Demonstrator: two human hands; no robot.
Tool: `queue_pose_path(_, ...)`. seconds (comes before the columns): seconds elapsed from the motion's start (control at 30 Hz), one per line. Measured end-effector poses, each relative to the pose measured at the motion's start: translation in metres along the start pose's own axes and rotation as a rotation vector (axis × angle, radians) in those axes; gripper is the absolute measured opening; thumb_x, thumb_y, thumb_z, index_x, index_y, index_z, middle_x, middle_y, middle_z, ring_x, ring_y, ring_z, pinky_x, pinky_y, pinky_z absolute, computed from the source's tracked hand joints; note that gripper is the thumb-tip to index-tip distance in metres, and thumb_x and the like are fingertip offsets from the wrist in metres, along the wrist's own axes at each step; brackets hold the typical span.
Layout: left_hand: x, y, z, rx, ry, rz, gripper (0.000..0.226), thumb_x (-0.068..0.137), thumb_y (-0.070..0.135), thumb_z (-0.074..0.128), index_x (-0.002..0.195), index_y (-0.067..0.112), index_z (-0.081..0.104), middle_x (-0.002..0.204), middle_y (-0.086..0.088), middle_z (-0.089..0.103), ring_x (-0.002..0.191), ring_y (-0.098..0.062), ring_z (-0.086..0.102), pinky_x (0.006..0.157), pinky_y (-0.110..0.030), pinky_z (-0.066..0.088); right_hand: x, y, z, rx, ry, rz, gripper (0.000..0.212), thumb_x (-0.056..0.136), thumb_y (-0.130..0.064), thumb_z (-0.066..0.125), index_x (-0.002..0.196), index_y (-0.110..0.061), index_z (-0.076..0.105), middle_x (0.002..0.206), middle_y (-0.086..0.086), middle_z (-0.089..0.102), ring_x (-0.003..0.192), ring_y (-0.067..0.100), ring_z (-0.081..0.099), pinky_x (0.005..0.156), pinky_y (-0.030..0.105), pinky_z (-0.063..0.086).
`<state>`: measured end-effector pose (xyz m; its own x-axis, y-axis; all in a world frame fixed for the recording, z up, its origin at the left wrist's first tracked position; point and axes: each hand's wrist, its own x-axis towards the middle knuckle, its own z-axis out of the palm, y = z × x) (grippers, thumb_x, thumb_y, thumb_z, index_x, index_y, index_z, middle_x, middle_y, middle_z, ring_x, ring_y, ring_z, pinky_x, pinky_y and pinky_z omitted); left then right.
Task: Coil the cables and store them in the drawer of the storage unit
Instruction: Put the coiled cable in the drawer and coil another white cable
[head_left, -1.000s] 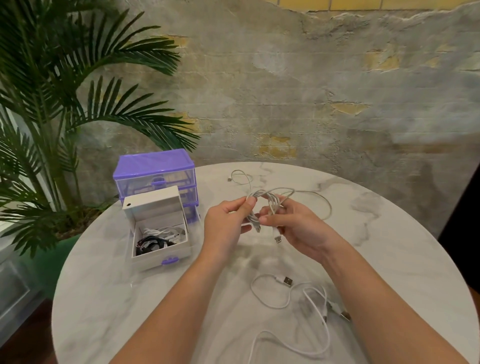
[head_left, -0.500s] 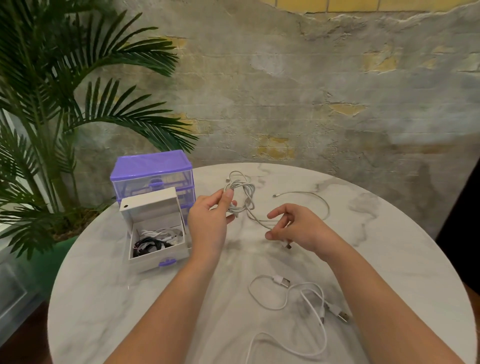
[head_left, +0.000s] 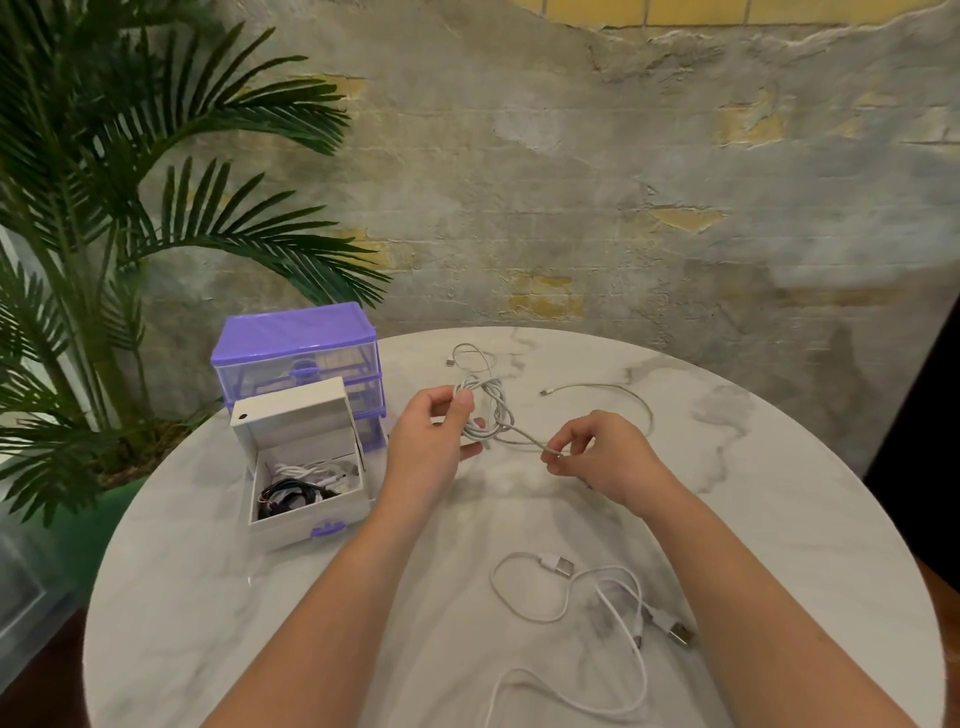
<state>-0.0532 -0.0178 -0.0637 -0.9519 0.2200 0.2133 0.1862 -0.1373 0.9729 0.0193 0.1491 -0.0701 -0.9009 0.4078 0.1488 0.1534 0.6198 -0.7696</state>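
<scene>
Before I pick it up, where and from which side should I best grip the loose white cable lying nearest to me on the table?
Probably pinch the white cable from above at its rounded loop beside the USB plug; there the cord lies alone on the table, away from the tangle on the right.

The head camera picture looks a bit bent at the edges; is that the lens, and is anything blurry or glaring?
Head view: wide-angle lens bows the round table rim and stretches the forearms; light is soft, with faint shadows under the left hand and right hand; no harsh glare; the palm fronds look slightly soft.
</scene>
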Motion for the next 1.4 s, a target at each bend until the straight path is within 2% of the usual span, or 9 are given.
queue_pose_path(0.23, -0.005, 0.002, 0.004, -0.202, -0.109, -0.079, 0.017, 0.099, 0.023, 0.051, 0.113, 0.013, 0.051, 0.091, -0.009, 0.068, 0.092, -0.020, 0.066, 0.074, -0.032, 0.060, 0.000, 0.000, 0.012, -0.126, 0.062, -0.061, 0.004, 0.084, -0.026, 0.072, 0.087, -0.025, 0.074, 0.071, -0.010, 0.062, 0.070, 0.010, 0.058, 0.064, 0.024, 0.043)
queue_pose_path(0.37, -0.005, 0.002, 0.003, -0.336, -0.100, -0.147, 0.024, 0.098, 0.022, 0.053, 0.119, 0.011, 0.051, 0.092, -0.005, 0.066, 0.093, -0.021, 0.068, 0.079, -0.033, 0.059, -0.008, -0.011, 0.012, -0.058, 0.062, -0.090, 0.024, 0.086, -0.042, 0.067, 0.105, -0.029, 0.073, 0.093, -0.015, 0.068, 0.088, 0.005, 0.062, 0.079, 0.025, 0.048)
queue_pose_path(0.57, -0.005, 0.003, 0.005, -0.346, -0.133, -0.256, 0.021, 0.099, 0.010, 0.050, 0.120, 0.007, 0.049, 0.096, -0.006, 0.063, 0.090, -0.024, 0.067, 0.083, -0.039, 0.058, -0.006, -0.017, 0.024, 0.156, 0.110, -0.158, 0.031, 0.099, -0.027, 0.053, 0.128, -0.025, 0.063, 0.113, -0.008, 0.068, 0.105, 0.007, 0.059, 0.084, 0.020, 0.041)
queue_pose_path(0.8, -0.005, 0.001, 0.000, -0.230, -0.294, -0.348, 0.019, 0.096, -0.009, 0.043, 0.108, 0.005, 0.051, 0.086, -0.009, 0.058, 0.097, -0.028, 0.062, 0.083, -0.045, 0.057, -0.006, -0.014, 0.019, 0.162, 0.099, -0.169, 0.028, 0.099, -0.017, 0.052, 0.122, -0.021, 0.067, 0.111, -0.009, 0.067, 0.100, 0.003, 0.057, 0.077, 0.002, 0.037)
queue_pose_path(0.97, -0.005, 0.001, 0.001, -0.218, -0.258, -0.395, 0.025, 0.087, -0.017, 0.033, 0.089, 0.005, 0.044, 0.079, -0.009, 0.048, 0.082, -0.031, 0.065, 0.083, -0.054, 0.054, -0.007, -0.011, 0.016, -0.128, 0.085, -0.264, 0.030, 0.096, -0.025, 0.054, 0.124, -0.030, 0.064, 0.108, -0.014, 0.064, 0.099, 0.004, 0.051, 0.088, 0.024, 0.043)
queue_pose_path(1.07, -0.001, 0.001, -0.003, -0.311, -0.214, -0.412, 0.021, 0.084, -0.007, 0.038, 0.100, 0.001, 0.051, 0.090, -0.017, 0.054, 0.092, -0.036, 0.066, 0.082, -0.052, 0.057, -0.008, -0.011, 0.010, -0.241, 0.047, -0.320, 0.038, 0.093, -0.045, 0.054, 0.129, -0.034, 0.060, 0.111, -0.018, 0.063, 0.104, 0.003, 0.048, 0.091, 0.030, 0.044)
queue_pose_path(1.17, -0.001, 0.004, -0.003, -0.344, -0.173, -0.426, 0.012, 0.093, 0.017, 0.050, 0.094, 0.006, 0.053, 0.076, -0.007, 0.046, 0.089, -0.031, 0.061, 0.085, -0.052, 0.056, -0.009, -0.013, 0.007, -0.331, 0.058, -0.357, 0.042, 0.092, -0.058, 0.049, 0.126, -0.038, 0.062, 0.111, -0.018, 0.063, 0.108, 0.004, 0.047, 0.087, 0.027, 0.043)
queue_pose_path(1.3, 0.000, 0.001, 0.003, -0.274, -0.069, -0.387, 0.039, 0.099, 0.042, 0.047, 0.099, 0.004, 0.057, 0.078, -0.005, 0.046, 0.088, -0.025, 0.058, 0.081, -0.046, 0.058, -0.008, -0.013, 0.007, -0.491, 0.218, -0.504, 0.028, 0.090, -0.053, 0.055, 0.101, -0.038, 0.075, 0.092, -0.008, 0.057, 0.094, 0.016, 0.049, 0.071, 0.030, 0.041)
queue_pose_path(1.4, -0.004, -0.001, 0.004, -0.133, -0.097, -0.283, 0.046, 0.101, 0.044, 0.036, 0.110, 0.002, 0.052, 0.085, -0.005, 0.048, 0.090, -0.020, 0.059, 0.081, -0.040, 0.058, -0.005, -0.011, 0.009, -0.637, 0.399, -0.598, 0.016, 0.083, -0.047, 0.068, 0.083, -0.034, 0.078, 0.091, -0.005, 0.051, 0.088, 0.021, 0.043, 0.075, 0.031, 0.035)
